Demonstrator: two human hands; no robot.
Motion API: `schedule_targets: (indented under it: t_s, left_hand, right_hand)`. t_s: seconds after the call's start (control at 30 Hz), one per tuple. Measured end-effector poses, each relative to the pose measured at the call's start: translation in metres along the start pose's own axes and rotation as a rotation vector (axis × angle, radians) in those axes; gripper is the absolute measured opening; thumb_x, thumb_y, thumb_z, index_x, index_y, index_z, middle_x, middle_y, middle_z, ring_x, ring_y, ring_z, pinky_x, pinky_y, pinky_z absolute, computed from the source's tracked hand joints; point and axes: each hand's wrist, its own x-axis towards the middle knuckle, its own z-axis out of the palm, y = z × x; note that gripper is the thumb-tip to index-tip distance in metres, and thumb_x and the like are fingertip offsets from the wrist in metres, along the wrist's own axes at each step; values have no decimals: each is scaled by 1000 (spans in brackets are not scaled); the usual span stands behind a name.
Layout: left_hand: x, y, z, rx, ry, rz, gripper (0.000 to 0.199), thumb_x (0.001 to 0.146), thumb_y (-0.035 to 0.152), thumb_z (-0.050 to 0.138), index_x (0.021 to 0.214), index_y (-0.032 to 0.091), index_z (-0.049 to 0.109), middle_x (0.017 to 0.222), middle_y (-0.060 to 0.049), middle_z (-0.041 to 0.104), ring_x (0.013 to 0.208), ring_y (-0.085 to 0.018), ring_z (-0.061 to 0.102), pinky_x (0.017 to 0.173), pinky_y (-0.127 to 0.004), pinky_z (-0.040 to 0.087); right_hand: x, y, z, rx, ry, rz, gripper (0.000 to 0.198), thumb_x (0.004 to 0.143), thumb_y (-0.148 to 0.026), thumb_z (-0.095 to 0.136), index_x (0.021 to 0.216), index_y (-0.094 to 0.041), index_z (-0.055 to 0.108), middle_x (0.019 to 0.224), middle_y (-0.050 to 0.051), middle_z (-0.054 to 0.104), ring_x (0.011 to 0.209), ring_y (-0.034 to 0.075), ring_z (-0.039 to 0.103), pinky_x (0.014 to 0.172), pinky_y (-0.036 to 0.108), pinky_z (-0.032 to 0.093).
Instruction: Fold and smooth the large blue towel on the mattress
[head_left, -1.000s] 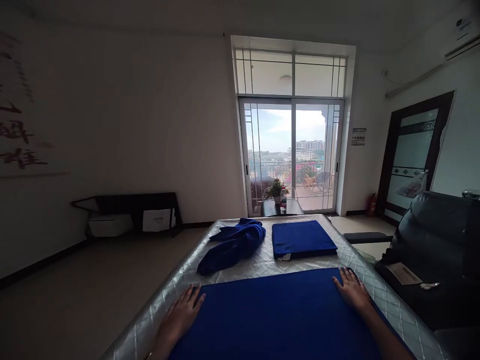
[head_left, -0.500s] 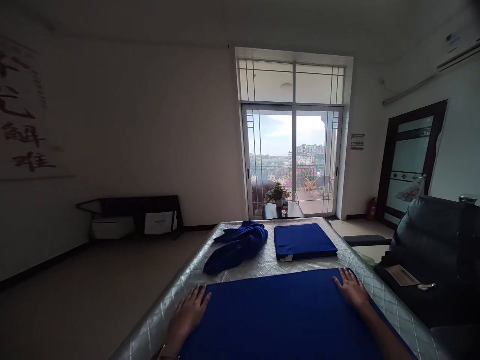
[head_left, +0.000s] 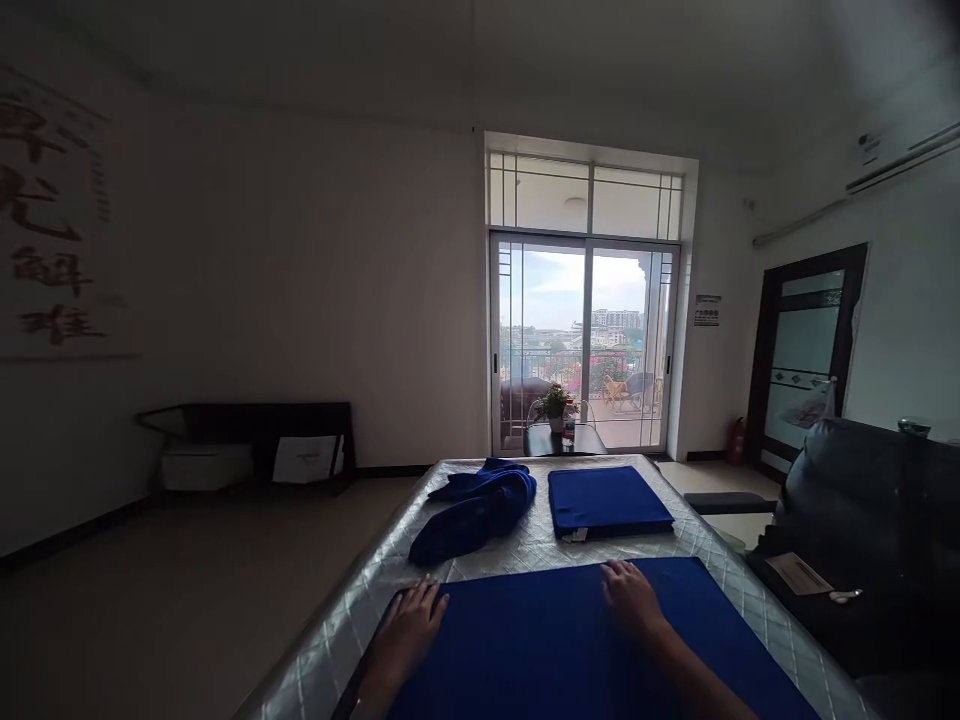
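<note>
A large blue cloth (head_left: 525, 640) lies spread flat on a silver quilted table cover (head_left: 352, 590). At its far left corner my left hand (head_left: 409, 635) rests palm down, fingers stretched over the edge. My right hand (head_left: 631, 597) lies on the cloth's far edge, right of the middle, with its fingers extended and nothing seen in them. Beyond the hands sit a crumpled blue cloth (head_left: 480, 510) on the left and a neatly folded blue stack (head_left: 609, 500) with a small white tag on the right.
A black armchair (head_left: 847, 500) stands to the right, with a card (head_left: 799, 574) and a white object (head_left: 846, 596) on its seat. Behind the table's far end is a small dark table (head_left: 562, 440) with a potted plant (head_left: 553, 402) and a bottle (head_left: 568, 424).
My right hand has slid left along the far edge, away from the right corner. My left hand has shifted slightly right. The view has tilted up a little.
</note>
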Motion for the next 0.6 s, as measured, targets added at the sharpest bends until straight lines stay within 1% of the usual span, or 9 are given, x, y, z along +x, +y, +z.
schedule_targets:
  t_s: [0.07, 0.13, 0.2, 0.27, 0.33, 0.43, 0.53, 0.6]
  left_hand:
    - [-5, 21, -5, -37, -6, 93, 59, 99, 45, 32, 147, 16, 54, 159, -11, 47, 151, -27, 36, 125, -50, 28]
    - [-12, 40, -9, -69, -27, 164, 60, 100, 47, 34, 149, 17, 51, 160, -11, 45, 151, -27, 36, 125, -50, 28]
    - [-17, 54, -9, -85, -55, 217, 60, 100, 51, 36, 150, 22, 49, 160, -8, 44, 151, -27, 35, 126, -49, 27]
    - [-19, 60, -6, -94, -91, 248, 59, 99, 54, 39, 151, 27, 48, 162, -5, 42, 152, -26, 34, 126, -49, 27]
    - [-20, 60, -3, -102, -126, 259, 59, 99, 55, 40, 152, 31, 46, 162, -3, 40, 152, -26, 32, 126, -49, 28]
    - [-19, 58, -1, -111, -146, 254, 57, 101, 53, 37, 153, 31, 43, 163, -3, 38, 153, -25, 30, 126, -49, 27]
    - [-18, 57, -1, -116, -159, 253, 57, 102, 52, 35, 154, 30, 41, 164, -4, 37, 154, -24, 29, 126, -49, 26]
    - [-19, 58, -1, -119, -159, 260, 57, 102, 52, 33, 155, 31, 40, 164, -3, 36, 154, -24, 29, 126, -50, 26]
  right_hand:
    - [1, -38, 11, 120, -24, -113, 55, 99, -34, 34, 149, -20, 53, 156, 7, 50, 146, 23, 42, 124, 38, 26]
    - [3, -68, 21, 196, -60, -171, 57, 100, -40, 33, 151, -20, 49, 159, 6, 46, 149, 24, 37, 125, 41, 24]
    - [5, -86, 31, 231, -95, -184, 60, 101, -44, 33, 154, -21, 45, 162, 5, 41, 152, 25, 31, 126, 43, 22]
    - [8, -93, 40, 246, -117, -179, 62, 100, -46, 34, 157, -22, 40, 164, 4, 36, 154, 25, 26, 127, 46, 19]
    - [10, -92, 45, 256, -123, -175, 63, 100, -49, 34, 158, -24, 38, 165, 2, 33, 154, 25, 24, 127, 47, 16]
    - [11, -80, 47, 258, -128, -177, 64, 100, -52, 32, 158, -25, 37, 165, 1, 31, 155, 24, 22, 127, 47, 15]
    - [9, -53, 39, 242, -143, -141, 66, 100, -54, 30, 158, -25, 36, 165, 1, 31, 155, 24, 21, 127, 46, 14]
    - [7, -24, 33, 215, -152, -86, 67, 100, -56, 27, 159, -25, 33, 166, 0, 29, 156, 23, 19, 128, 45, 12]
